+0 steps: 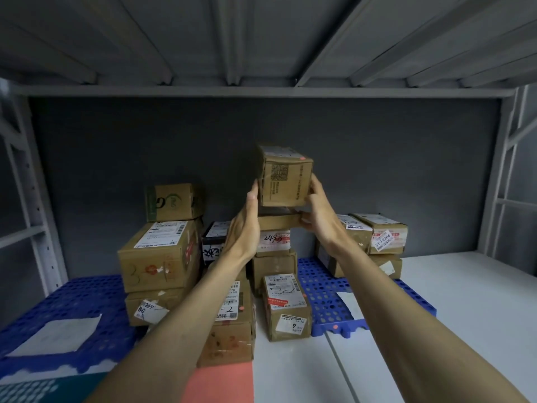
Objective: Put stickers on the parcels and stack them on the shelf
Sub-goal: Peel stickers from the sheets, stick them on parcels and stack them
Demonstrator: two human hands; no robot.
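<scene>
Small brown labelled parcel [286, 175] sits tilted atop the middle parcel stack [274, 242].

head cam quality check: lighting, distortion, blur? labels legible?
Head view: dim, cool light, the shelf's back wall dark. Wide-angle bend curves the uprights and the beam overhead. The top parcel between the left hand and right hand is fairly sharp, its QR code visible; small label print is not legible. No glare.
</scene>
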